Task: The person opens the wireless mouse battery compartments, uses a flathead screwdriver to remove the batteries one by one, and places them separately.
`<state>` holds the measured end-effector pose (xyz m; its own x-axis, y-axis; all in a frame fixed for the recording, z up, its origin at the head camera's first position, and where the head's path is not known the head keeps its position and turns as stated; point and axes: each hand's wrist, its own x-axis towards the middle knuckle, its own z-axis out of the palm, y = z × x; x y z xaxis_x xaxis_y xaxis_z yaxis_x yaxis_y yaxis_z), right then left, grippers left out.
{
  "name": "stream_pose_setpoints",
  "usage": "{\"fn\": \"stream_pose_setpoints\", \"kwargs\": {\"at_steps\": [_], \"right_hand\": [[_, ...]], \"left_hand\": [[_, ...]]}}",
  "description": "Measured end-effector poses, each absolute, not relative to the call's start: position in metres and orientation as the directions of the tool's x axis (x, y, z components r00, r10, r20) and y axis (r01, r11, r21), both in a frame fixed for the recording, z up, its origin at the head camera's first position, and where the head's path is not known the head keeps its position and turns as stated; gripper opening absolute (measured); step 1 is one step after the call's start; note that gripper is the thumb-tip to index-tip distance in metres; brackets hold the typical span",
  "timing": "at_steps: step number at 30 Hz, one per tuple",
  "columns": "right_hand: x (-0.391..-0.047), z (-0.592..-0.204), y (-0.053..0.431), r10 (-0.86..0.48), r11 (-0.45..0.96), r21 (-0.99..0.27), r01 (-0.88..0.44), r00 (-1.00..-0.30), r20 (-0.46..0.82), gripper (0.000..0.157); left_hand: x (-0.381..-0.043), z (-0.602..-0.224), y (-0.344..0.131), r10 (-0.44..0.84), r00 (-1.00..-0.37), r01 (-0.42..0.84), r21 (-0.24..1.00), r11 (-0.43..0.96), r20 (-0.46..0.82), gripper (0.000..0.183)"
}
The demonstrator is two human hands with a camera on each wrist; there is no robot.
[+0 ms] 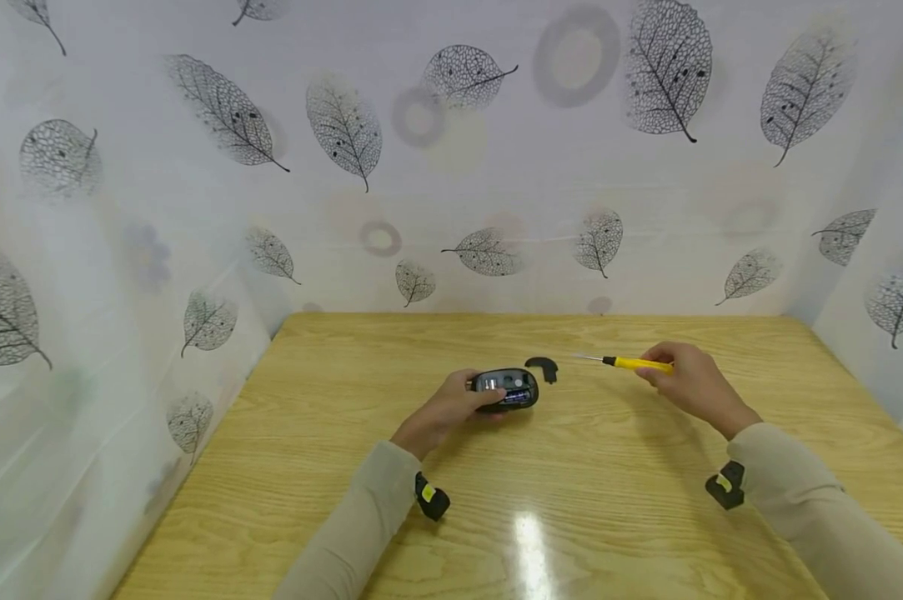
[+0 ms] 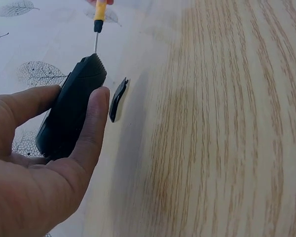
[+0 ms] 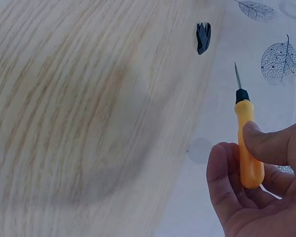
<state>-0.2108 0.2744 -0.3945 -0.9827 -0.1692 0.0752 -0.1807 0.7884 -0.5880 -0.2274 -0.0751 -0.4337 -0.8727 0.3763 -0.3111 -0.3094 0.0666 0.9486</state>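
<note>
My left hand (image 1: 451,404) grips a black computer mouse (image 1: 524,380), its underside turned up and the battery bay uncovered. A blue battery (image 1: 517,397) shows in the bay, partly behind the thumb. In the left wrist view the mouse (image 2: 71,106) is seen edge-on between thumb and fingers. My right hand (image 1: 694,387) pinches the yellow handle of a screwdriver (image 1: 639,363), whose thin metal shaft points left toward the mouse, apart from it. On the table just beyond the mouse lies a curved black battery cover (image 1: 544,367).
The wooden table (image 1: 571,517) runs back to a pale leaf-printed sheet (image 1: 519,183), which also hangs at both sides. Small black wrist cameras (image 1: 432,497) are strapped at both sleeves.
</note>
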Motion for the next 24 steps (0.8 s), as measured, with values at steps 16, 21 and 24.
{"fn": "stream_pose_setpoints", "kwargs": {"at_steps": [16,21,24], "right_hand": [[-0.206,-0.377,0.257,-0.228,0.705,-0.664,-0.248,-0.966,0.119,0.029],[-0.206,-0.373,0.252,-0.241,0.688,-0.671,-0.276,-0.959,0.148,0.025],[-0.205,-0.37,0.248,-0.258,0.673,-0.677,-0.299,-0.952,0.164,0.023]], "left_hand": [[-0.226,-0.432,-0.074,0.379,-0.873,-0.299,0.951,0.077,-0.306,0.053],[-0.226,-0.432,-0.074,0.378,-0.872,-0.299,0.95,0.089,-0.31,0.054],[-0.226,-0.433,-0.073,0.377,-0.872,-0.301,0.949,0.09,-0.312,0.054]]}}
